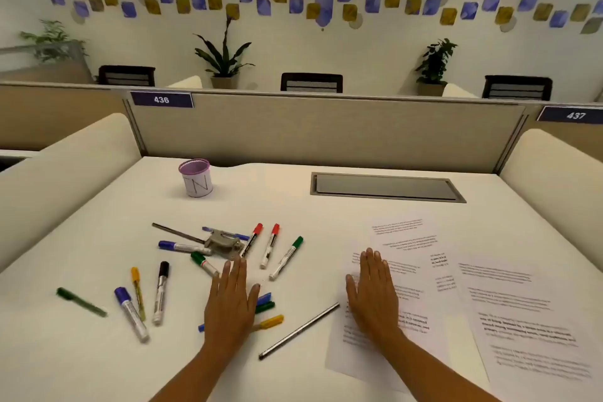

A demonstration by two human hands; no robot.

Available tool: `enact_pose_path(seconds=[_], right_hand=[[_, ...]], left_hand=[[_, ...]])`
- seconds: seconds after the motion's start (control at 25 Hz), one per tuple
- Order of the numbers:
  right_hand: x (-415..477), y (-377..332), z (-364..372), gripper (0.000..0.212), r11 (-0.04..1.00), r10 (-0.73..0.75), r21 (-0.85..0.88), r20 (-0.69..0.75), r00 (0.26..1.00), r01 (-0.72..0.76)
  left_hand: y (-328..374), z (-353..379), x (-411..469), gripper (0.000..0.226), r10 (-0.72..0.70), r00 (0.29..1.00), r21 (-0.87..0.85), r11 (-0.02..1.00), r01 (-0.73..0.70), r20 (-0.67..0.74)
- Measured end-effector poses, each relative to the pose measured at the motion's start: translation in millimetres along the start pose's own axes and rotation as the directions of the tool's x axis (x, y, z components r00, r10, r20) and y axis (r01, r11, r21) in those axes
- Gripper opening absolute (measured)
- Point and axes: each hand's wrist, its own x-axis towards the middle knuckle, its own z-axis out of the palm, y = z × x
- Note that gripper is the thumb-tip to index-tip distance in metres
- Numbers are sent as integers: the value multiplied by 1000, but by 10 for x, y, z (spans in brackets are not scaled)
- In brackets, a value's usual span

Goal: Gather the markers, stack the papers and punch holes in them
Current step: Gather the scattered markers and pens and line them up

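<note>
Markers (208, 274) scattered around left grip (231, 300)

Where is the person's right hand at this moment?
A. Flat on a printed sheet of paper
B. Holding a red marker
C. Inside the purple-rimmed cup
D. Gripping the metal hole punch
A: the right hand lies palm-down, fingers outstretched, on a printed sheet, holding nothing.

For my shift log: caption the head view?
Both hands flat: left hand among scattered markers, right hand on loose papers.
</note>
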Motion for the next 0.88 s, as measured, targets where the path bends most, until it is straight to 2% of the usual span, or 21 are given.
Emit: enact_pose_path(seconds=[0.04,0.12,0.2,0.28,0.4,0.6,0.72,0.88], right_hand=[[-44,-12,35,64,999,39,2,-4,999,-39],[-112,-24,116,66,990,137,21,-6,991,-137],[-190,-19,188,67,981,192,17,12,981,-192],[-208,-39,246,68,977,214,-13,40,976,-214],[-200,-44,276,67,972,227,-73,51,973,-223],[-175,-91,232,63,965,253,-78,41,967,-249],[-221,-305,141,56,958,285,22,-35,958,-285],[-428,-758,24,37,932,333,225,-209,920,-286]], left_hand=[[-155,89,-9,101,-4,999,-31,1000,3,-46],[-365,163,-64,98,-3,999,-77,997,-1,-52],[-463,200,-99,76,3,1000,-112,994,-2,6],[-531,211,-118,65,49,997,-131,990,-42,56],[-600,219,-131,64,93,992,-127,988,-82,86],[-621,174,-162,61,160,985,-119,981,-151,70],[-544,76,-201,62,219,973,-104,972,-212,69],[-417,35,-207,48,260,965,-97,962,-255,38]])
